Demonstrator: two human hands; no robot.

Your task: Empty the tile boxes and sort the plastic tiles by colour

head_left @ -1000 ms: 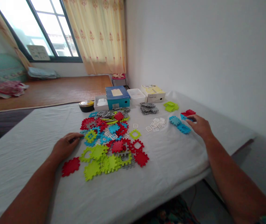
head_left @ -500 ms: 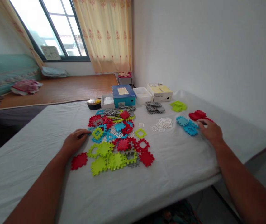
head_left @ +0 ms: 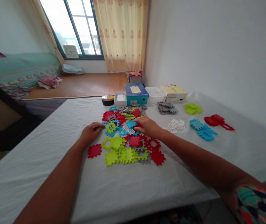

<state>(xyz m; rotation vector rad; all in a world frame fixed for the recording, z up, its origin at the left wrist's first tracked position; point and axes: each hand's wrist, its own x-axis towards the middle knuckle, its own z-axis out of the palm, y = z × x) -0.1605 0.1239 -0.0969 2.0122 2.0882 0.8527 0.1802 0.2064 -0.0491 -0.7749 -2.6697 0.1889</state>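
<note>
A mixed pile of red, blue, lime and grey interlocking plastic tiles (head_left: 125, 137) lies in the middle of the white-covered table (head_left: 41, 149). My left hand (head_left: 91, 132) rests at the pile's left edge with fingers curled, its fingertips against a blue tile. My right hand (head_left: 146, 126) lies palm down on the pile's right part, fingers stretched toward a blue tile (head_left: 131, 123). To the right sit sorted groups: grey tiles (head_left: 167, 108), lime tiles (head_left: 192, 109), red tiles (head_left: 216, 120), blue tiles (head_left: 202, 129) and small white frames (head_left: 175, 125).
At the table's far edge stand a blue box (head_left: 135, 93), two white trays (head_left: 155, 94), a yellow-topped box (head_left: 173, 92) and a dark round tin (head_left: 107, 100). A white wall runs along the right. A window, curtain and bedding lie beyond.
My right hand has left the sorted red and blue tiles at the right and moved left onto the mixed pile. The view has swung left. My left hand has stayed put.
</note>
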